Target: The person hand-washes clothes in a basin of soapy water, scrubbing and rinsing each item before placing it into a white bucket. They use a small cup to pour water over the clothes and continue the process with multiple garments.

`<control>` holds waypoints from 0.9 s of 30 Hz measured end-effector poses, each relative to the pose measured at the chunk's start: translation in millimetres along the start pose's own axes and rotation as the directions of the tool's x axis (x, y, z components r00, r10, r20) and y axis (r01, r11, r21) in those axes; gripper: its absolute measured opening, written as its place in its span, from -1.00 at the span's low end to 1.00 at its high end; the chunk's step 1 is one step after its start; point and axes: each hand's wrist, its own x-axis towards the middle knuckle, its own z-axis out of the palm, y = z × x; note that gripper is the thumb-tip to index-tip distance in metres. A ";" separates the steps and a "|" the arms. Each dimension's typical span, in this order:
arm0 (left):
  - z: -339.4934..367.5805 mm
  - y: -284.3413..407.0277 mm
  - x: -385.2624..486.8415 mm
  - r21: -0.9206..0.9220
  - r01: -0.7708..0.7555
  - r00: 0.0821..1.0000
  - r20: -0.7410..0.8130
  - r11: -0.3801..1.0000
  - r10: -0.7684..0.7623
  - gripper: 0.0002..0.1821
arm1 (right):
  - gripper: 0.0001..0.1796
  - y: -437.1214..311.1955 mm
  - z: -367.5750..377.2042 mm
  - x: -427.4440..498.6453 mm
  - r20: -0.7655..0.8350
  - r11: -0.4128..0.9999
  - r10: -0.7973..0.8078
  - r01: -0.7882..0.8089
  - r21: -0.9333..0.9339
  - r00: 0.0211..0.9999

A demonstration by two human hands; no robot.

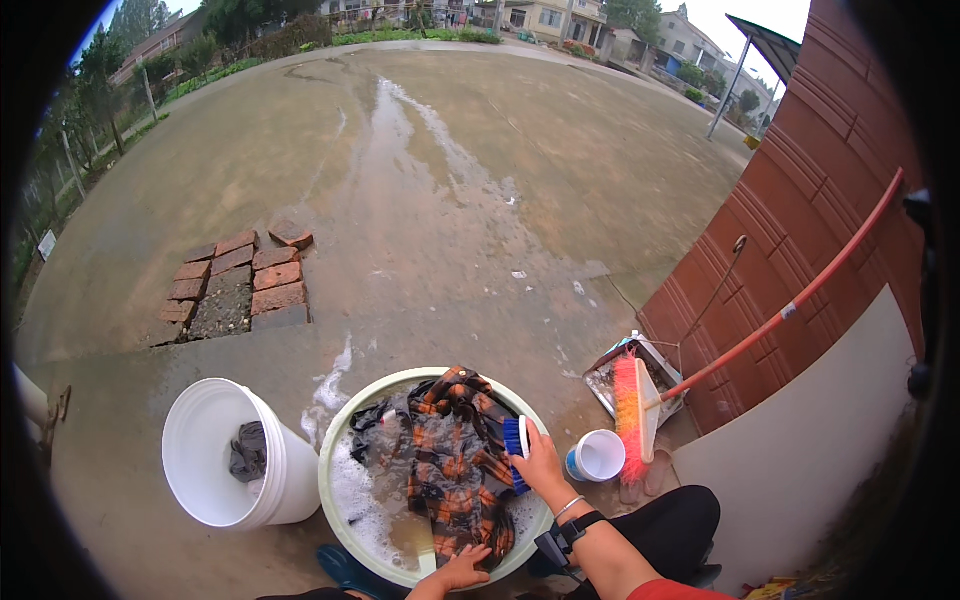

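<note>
A wide pale tub [328,480] of cloudy, sudsy water stands before me. In it lies a soaked orange-and-black plaid garment [457,450], with a darker cloth [367,424] beside it at the left. My right hand [538,459] grips a scrub brush [516,454] with blue bristles and a white back, near the tub's right side. The bristles face left towards the plaid cloth; whether they touch it I cannot tell. At the near rim, my left hand [461,570] rests on the garment's lower end, fingers spread. A pale flat strip [427,544] shows just beside it.
Left of the tub, a white bucket [292,465] leans towards me with dark cloth [248,451] inside. To the right are a small white pail [600,456], a broom [637,420] and a dustpan [600,367]. Bricks [277,276] surround a gravel patch on wet concrete.
</note>
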 end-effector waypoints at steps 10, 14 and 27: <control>-16.5 33.2 -32.3 -0.082 0.416 0.645 -0.676 0.906 -0.357 -0.42 | -0.02 4.7 56.4 -41.7 0.229 0.950 0.168 -0.096 -0.297 0.959; -28.1 37.3 -25.2 0.078 0.437 0.621 -0.747 0.896 -0.238 -0.46 | -0.24 -4.4 74.6 -34.6 0.301 0.863 0.069 0.094 -0.496 0.951; -21.5 -8.0 27.3 0.080 0.367 0.619 -0.764 0.927 -0.179 -0.72 | -0.71 73.4 141.2 -2.8 0.668 0.925 0.226 0.059 -0.375 0.709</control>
